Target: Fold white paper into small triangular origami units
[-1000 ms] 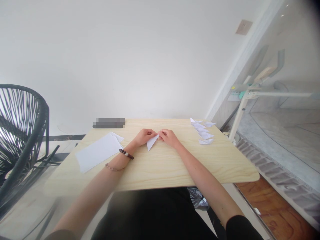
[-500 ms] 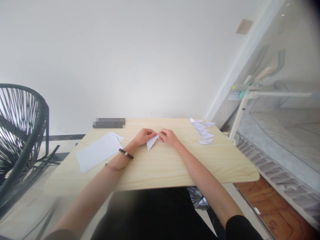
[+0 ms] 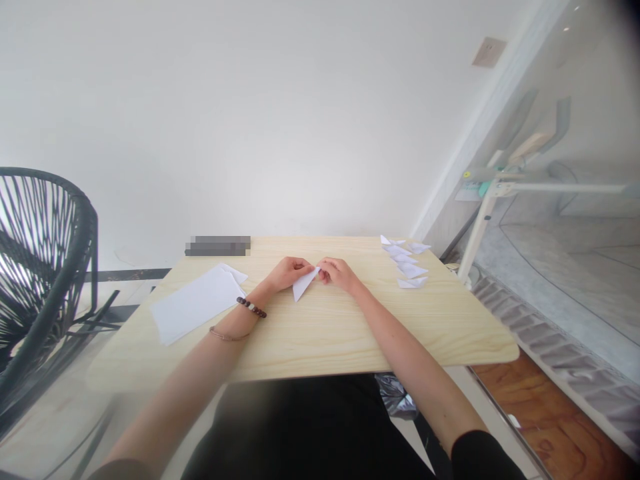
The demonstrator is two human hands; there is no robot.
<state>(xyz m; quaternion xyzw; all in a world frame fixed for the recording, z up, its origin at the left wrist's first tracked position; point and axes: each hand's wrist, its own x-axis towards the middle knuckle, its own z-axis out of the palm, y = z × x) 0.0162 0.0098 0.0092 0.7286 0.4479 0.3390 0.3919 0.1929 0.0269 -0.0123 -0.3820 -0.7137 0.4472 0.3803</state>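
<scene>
Between my hands, over the middle of the table, is a small folded piece of white paper (image 3: pixel 303 287), triangular with a point toward me. My left hand (image 3: pixel 289 272) is closed on its upper left side, thumb and fingers pinching it. At its upper right corner, my right hand (image 3: pixel 337 272) pinches the tip with curled fingers. Several folded white paper boats (image 3: pixel 411 270) stand in a loose column at the table's right. To the left of my left wrist lies a stack of white paper sheets (image 3: pixel 197 305).
The pale wooden table (image 3: pixel 310 347) stands against a white wall. A blurred-out dark object (image 3: pixel 218 247) lies at its back left corner. A dark woven chair (image 3: pixel 47 253) is on the left; a white metal frame (image 3: pixel 480 233) rises beyond the right edge.
The fingers of my right hand have shifted slightly at the paper's upper corner. My left hand and the other things have hardly moved.
</scene>
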